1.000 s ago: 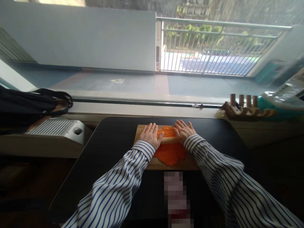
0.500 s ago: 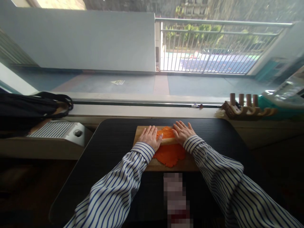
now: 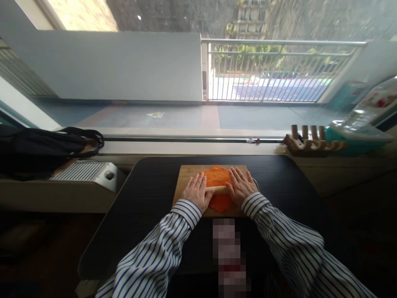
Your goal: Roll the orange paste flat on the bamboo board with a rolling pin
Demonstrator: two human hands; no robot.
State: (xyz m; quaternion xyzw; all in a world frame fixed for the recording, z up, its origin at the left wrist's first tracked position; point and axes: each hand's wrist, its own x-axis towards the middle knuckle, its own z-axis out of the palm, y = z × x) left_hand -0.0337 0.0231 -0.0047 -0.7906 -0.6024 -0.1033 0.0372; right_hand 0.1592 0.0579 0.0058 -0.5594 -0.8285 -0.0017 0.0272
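A light wooden rolling pin (image 3: pixel 219 190) lies crosswise over a flattened sheet of orange dough (image 3: pixel 216 176). The sheet shows on both sides of the pin, its edge uneven, on a wooden board (image 3: pixel 183 180). Pressing flat on the pin's left end is my left hand (image 3: pixel 196 192), fingers stretched forward. My right hand (image 3: pixel 241 187) lies on the other end in the same way, fingers a little spread. Both palms hide the ends of the pin and parts of the dough.
The board rests on a black table (image 3: pixel 149 207) with rounded corners. Behind it runs a window sill (image 3: pixel 186 147), with a brown wooden rack (image 3: pixel 310 142) and a teal container (image 3: pixel 359 138) at right. A black bag (image 3: pixel 40 147) and a white slatted unit (image 3: pixel 89 170) are at left.
Both hands have moved the rolling pin back toward me over the dough. More of the orange sheet shows beyond the pin and less on the near side. The camera view has shifted slightly.
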